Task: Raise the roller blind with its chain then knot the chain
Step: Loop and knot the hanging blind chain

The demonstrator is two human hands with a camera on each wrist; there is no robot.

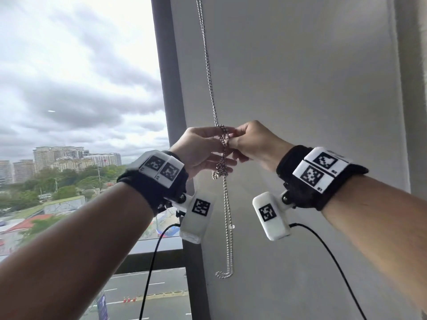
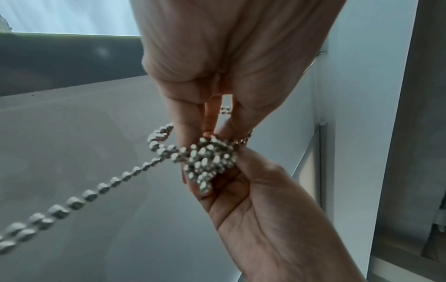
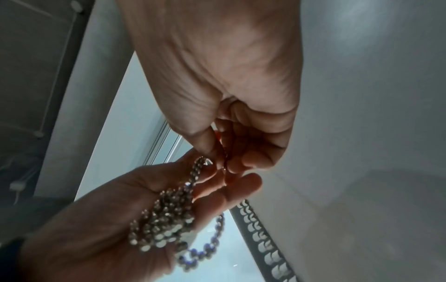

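Note:
A silver bead chain (image 1: 209, 72) hangs down the grey wall beside the window. At chest height it is gathered into a tangled bunch (image 1: 220, 169) between both hands. Below the bunch it drops to a free loop (image 1: 225, 273). My left hand (image 1: 218, 146) holds the bunch between thumb and fingers, and part of it lies across the palm (image 3: 166, 219). My right hand (image 1: 232, 137) pinches a strand at the top of the bunch with thumb and forefinger (image 3: 212, 152). The left wrist view shows the knotted beads (image 2: 207, 162) pressed between the two hands. No blind fabric shows over the glass in the head view.
A dark window post (image 1: 168, 88) stands just left of the chain, with glass (image 1: 69, 88) and a city view beyond. The grey wall (image 1: 300, 88) fills the right side. A sill (image 1: 159, 247) runs below my left wrist. Black camera cables (image 1: 151, 269) hang under both wrists.

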